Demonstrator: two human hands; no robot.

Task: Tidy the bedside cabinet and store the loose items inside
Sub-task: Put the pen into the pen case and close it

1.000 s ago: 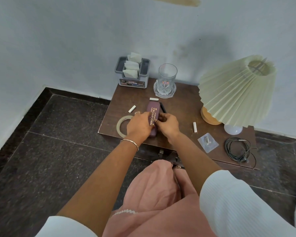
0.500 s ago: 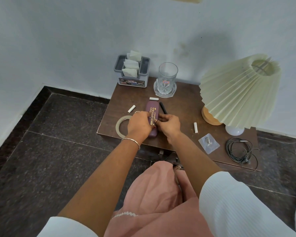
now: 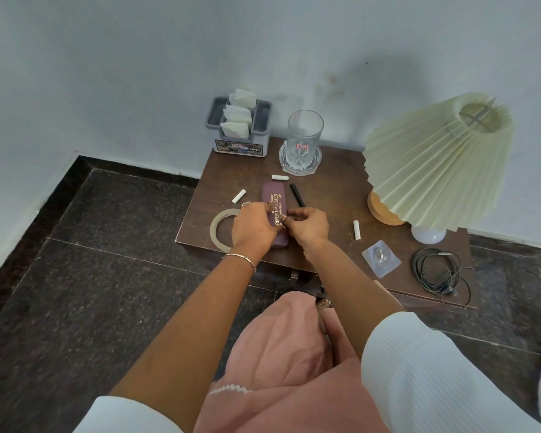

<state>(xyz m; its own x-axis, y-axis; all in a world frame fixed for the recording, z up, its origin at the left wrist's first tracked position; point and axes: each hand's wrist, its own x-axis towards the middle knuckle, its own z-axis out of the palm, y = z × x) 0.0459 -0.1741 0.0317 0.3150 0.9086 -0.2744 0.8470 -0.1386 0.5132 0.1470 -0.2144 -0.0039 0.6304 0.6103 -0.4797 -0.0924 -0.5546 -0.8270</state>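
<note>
The left hand (image 3: pixel 253 228) curls its fingers over the left side of the maroon case (image 3: pixel 274 195), and the right hand (image 3: pixel 310 226) pinches its right edge. The case lies on the cabinet top (image 3: pixel 331 195); its gold letters read "RINCE OPTICALS". At 1 o'clock from it stands a glass (image 3: pixel 305 132) with a red label, and at 11 o'clock a grey holder (image 3: pixel 238 145) marked "OPEL".

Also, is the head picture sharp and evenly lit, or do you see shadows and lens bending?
Head view: the light is soft and even, with no glare on the clear drinking glass; a faint grey shadow lies on the pale wall above the cream pleated lampshade; gold lettering on the maroon spectacle case reads sharply; the wide lens bows the dark floor joints.
</note>
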